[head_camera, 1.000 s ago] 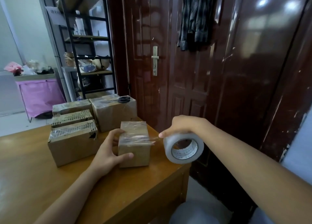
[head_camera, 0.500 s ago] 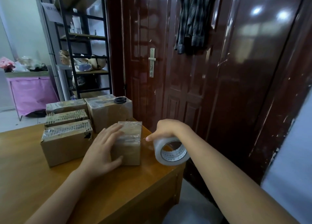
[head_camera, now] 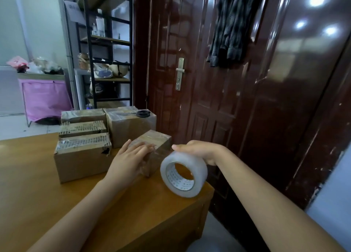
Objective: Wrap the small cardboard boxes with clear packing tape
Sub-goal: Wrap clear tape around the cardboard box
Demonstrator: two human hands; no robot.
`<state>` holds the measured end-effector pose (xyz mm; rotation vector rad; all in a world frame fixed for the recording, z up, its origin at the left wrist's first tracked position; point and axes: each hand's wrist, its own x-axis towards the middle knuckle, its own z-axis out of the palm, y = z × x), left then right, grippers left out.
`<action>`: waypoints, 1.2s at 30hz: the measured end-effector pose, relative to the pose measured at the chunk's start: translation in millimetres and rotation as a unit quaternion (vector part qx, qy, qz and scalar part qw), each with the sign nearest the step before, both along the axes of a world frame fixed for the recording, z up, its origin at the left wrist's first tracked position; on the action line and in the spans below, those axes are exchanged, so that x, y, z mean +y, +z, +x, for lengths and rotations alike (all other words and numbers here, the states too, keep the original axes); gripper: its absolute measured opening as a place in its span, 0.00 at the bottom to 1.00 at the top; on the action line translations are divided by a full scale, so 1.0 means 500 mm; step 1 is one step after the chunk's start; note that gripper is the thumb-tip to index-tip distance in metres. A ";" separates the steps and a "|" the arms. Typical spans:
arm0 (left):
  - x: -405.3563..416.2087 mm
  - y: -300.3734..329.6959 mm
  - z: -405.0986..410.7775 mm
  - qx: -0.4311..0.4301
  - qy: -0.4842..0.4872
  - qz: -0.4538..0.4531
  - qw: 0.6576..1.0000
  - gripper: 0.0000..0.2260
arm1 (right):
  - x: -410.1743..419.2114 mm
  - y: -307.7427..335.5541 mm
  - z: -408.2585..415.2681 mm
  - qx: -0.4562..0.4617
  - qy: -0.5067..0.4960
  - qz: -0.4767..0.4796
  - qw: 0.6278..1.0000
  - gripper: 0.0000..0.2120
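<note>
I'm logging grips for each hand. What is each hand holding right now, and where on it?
Right hand grips the tape roll at its top rim. Left hand presses flat on the small box.

Two bare forearms and hands, nothing worn on either.

The left hand (head_camera: 129, 161) and its forearm enter from the lower left with no sleeve showing anywhere along the arm; the wrist carries no watch, band or bracelet, and no ring shows on the fingers (head_camera: 141, 151), whose nails look short and unpainted. The right hand (head_camera: 197, 151) and forearm enter from the lower right, likewise unsleeved up to the frame edge, with a bare wrist and no jewellery in sight. Only the thumb tip and knuckles of the right hand are visible; its other fingers are hidden.
</note>
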<state>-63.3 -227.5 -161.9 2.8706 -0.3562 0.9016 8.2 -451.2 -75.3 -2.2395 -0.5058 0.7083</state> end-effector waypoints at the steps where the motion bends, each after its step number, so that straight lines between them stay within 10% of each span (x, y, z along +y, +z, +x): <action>1: 0.008 0.005 0.004 0.016 0.010 -0.023 1.000 0.25 | 0.009 -0.005 -0.006 0.027 0.005 0.041 0.999 0.25; 11: 0.038 0.075 0.034 0.110 0.074 -0.121 0.984 0.16 | 0.109 -0.067 -0.048 0.117 -0.043 0.189 0.974 0.22; 20: 0.038 0.082 0.037 0.138 0.090 -0.094 0.982 0.29 | 0.129 -0.041 -0.053 0.189 -0.040 0.125 0.973 0.12; 23: 0.041 0.075 0.049 0.147 0.094 -0.057 0.983 0.31 | 0.122 -0.030 -0.051 0.247 -0.033 0.094 0.964 0.22; 28: 0.042 0.066 0.065 0.138 0.099 -0.023 0.985 0.33 | 0.145 0.022 -0.011 -0.096 -0.050 -0.122 0.987 0.37; 36: 0.043 0.068 0.064 0.126 0.102 0.007 0.987 0.36 | 0.306 0.075 0.208 -0.423 -0.071 -0.016 0.903 0.04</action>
